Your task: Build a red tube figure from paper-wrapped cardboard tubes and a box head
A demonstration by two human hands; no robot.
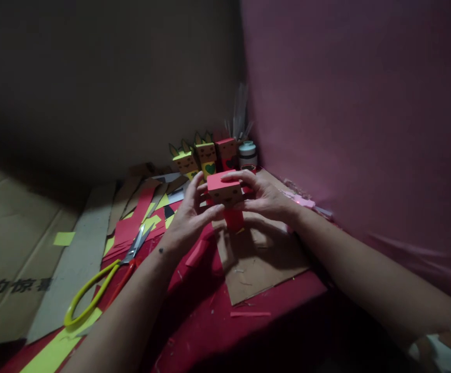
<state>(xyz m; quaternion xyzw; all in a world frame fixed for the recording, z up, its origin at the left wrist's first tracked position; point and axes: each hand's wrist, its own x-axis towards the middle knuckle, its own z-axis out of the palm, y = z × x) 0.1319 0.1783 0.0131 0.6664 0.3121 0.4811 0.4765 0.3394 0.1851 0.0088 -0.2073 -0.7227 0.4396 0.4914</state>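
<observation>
Between my two hands stands a small paper figure (225, 195) with a boxy brown head, a drawn face and a pinkish-red top; its red body rests on a cardboard piece (266, 264). My left hand (192, 210) grips the head from the left, thumb at its lower front. From the right, my right hand (262, 194) holds it with fingers along the top and side and the thumb below. Parts of the head's sides are hidden behind my fingers.
Behind stand two yellow eared figures (206, 153), another red figure (225, 150) and a pale-capped jar (248, 152). Scissors (93, 292) with yellow and red handles lie left among paper scraps (130, 230) and cardboard strips. A pink wall (357, 129) rises at the right.
</observation>
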